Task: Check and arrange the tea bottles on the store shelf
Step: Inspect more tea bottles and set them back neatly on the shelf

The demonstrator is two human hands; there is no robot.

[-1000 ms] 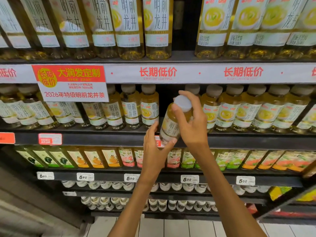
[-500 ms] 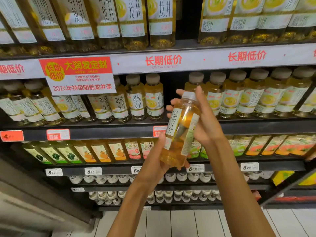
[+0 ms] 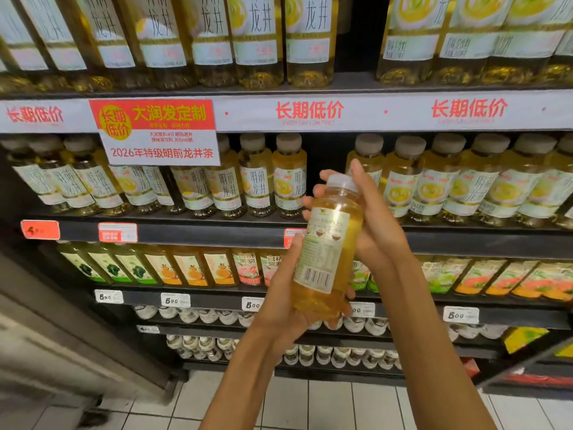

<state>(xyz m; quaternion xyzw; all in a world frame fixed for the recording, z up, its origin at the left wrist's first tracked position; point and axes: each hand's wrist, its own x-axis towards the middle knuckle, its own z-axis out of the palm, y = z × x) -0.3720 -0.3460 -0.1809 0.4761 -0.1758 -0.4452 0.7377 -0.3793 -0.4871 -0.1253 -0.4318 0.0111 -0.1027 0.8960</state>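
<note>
I hold one yellow tea bottle (image 3: 325, 246) with a pale cap out in front of the shelves, tilted, its back label with barcode facing me. My left hand (image 3: 279, 302) cups its base and lower side. My right hand (image 3: 372, 225) wraps its upper half and cap from the right. Behind it, the middle shelf (image 3: 192, 232) carries a row of the same tea bottles (image 3: 257, 181), with a dark one-bottle gap (image 3: 325, 156) between the bottles left and right of my hands.
Taller tea bottles (image 3: 260, 35) fill the top shelf above a white price strip (image 3: 310, 111) with a red promo sign (image 3: 155, 131). Juice bottles (image 3: 192, 265) lie on the shelf below, small bottles (image 3: 201, 315) lower down. White tiled floor (image 3: 325, 405) lies underneath.
The bottle has come off the middle shelf towards me and downwards, and has turned so its back label faces me. Both hands have stayed on it.
</note>
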